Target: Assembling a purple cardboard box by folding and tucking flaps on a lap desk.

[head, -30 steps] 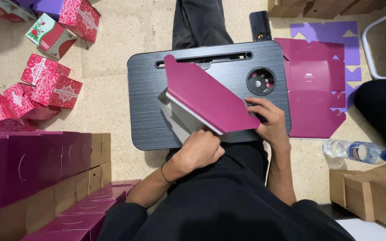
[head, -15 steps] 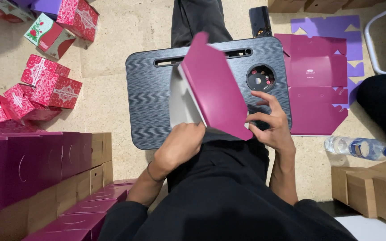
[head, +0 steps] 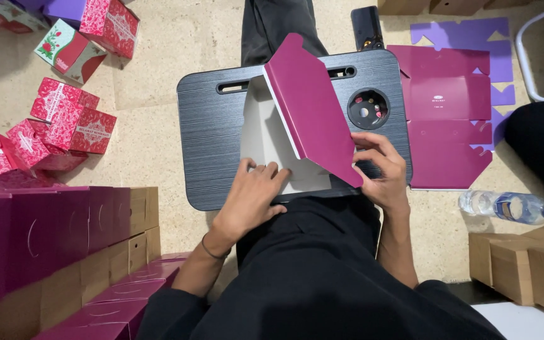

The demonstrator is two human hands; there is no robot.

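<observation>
A magenta cardboard box blank [head: 310, 110] with a white inside stands half opened on a black lap tray [head: 209, 126]. My left hand [head: 253, 195] presses flat on its white inner panel at the tray's near edge. My right hand [head: 382, 170] grips the raised magenta panel at its lower right corner, holding it tilted up. The tray has a round cup recess [head: 368, 108] with small bits in it.
Flat magenta blanks [head: 445, 119] lie on the floor right of the tray, purple ones [head: 473, 34] behind. Finished magenta boxes [head: 45, 239] are stacked at left, red patterned boxes [head: 64, 119] beyond. A water bottle [head: 514, 206] and brown boxes [head: 524, 267] lie at right.
The magenta panel has swung up from lying across the tray to standing nearly upright, exposing the white inside. My left hand moved from under the blank onto the white panel.
</observation>
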